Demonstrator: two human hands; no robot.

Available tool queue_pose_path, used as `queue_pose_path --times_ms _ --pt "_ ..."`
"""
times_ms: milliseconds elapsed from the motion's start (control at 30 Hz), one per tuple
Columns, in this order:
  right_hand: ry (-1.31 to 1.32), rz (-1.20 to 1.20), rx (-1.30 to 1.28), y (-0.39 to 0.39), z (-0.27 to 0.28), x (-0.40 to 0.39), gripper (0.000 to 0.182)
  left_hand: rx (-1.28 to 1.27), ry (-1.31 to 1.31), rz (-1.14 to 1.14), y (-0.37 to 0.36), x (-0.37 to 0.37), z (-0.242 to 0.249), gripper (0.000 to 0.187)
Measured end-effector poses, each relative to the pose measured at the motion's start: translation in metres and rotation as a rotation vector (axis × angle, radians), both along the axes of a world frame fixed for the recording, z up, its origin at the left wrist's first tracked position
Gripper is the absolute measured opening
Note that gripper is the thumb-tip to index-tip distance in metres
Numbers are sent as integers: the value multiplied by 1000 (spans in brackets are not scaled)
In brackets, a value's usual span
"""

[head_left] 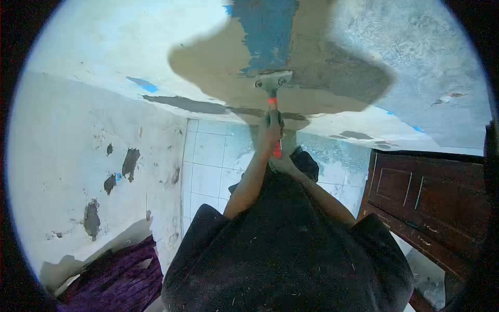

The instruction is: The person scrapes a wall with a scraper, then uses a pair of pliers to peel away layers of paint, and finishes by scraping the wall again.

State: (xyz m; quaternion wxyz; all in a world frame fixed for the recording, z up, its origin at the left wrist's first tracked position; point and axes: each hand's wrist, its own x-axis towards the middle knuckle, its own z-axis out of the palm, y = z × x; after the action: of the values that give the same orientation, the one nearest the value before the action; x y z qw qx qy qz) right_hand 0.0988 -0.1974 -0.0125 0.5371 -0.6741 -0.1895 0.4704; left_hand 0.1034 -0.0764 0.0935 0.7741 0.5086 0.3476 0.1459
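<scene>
A long-handled scraper point(272, 83) with a wide metal head and a red-and-dark handle is pressed to, or very near, the wall point(208, 78) in front of me. My left hand point(267, 134) is wrapped around the middle of the handle. Lower down, my right hand point(282, 164) is closed at the handle's butt end; its fingers are partly hidden. Just above the blade runs a ragged strip of exposed blue paint point(267, 36), with pale coating on its left and rough grey surface on its right.
A side wall point(119, 135) with grey bare patches stands at left. Purple cloth point(119, 275) hangs or lies at lower left. White floor tiles point(208, 151) show below, dusty in places. Dark wooden furniture point(431, 192) with panels is at right. My shadow falls on the front wall.
</scene>
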Motion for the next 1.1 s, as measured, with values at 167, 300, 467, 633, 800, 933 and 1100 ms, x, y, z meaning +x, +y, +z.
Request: queue_pose_path --times_ms 167,300,467,633,800,933,1100 --pt "51 -82 129 2 -67 4 28 14 -15 15 4 5 11 50" --pt "160 -114 41 8 1 14 33 65 -111 1 13 14 54 49" --pt "24 -50 168 4 -58 13 28 3 -33 38 5 9 -26 44" --pt "122 201 104 -1 -16 13 19 -7 40 50 5 1 -4 41" --pt "124 107 81 3 -26 7 26 105 -8 -15 9 1 3 47" --pt "51 163 -94 8 -9 13 26 261 55 -19 10 8 -9 55" --pt "-94 152 327 0 -52 1 20 156 115 -14 4 0 -23 40"
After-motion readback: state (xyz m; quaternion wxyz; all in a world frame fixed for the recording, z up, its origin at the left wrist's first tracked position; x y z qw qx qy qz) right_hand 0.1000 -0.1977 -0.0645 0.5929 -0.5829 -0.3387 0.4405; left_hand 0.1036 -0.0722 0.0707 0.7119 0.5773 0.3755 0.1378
